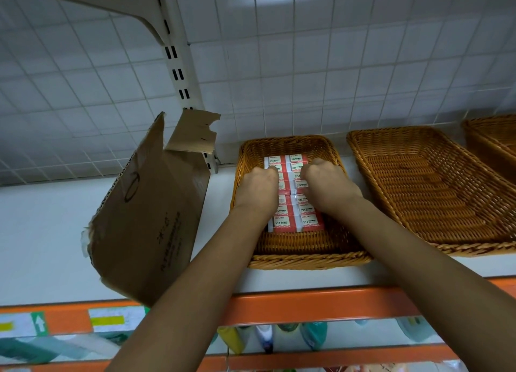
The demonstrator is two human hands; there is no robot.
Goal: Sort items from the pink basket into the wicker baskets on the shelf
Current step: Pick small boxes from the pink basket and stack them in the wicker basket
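Just right of the frame's centre, both hands reach into a wicker basket (301, 261) that sits on the white shelf (50, 232). Inside it lie two neat rows of small red-and-white boxes (284, 222) marked 2B, packed side by side down the basket's middle. The left hand (258, 188) rests over the left row and the right hand (325, 185) over the right row, knuckles up. On both hands the fingers curl down onto the boxes with their tips hidden under the hands, so I cannot tell whether they pinch a box or only press on the rows.

To the right, just beside this basket, a second wicker basket (430, 190) lies on the same shelf, and the corner of a third basket (491, 137) shows at the right edge. At centre left a torn cardboard sheet (145, 218) leans upright near the slotted shelf post (178, 72). A white wire grid (335, 64) fills the upper part of the frame behind the shelf. Along the bottom runs the shelf's orange front edge (307, 301), with blurred bottles (312, 335) below it.
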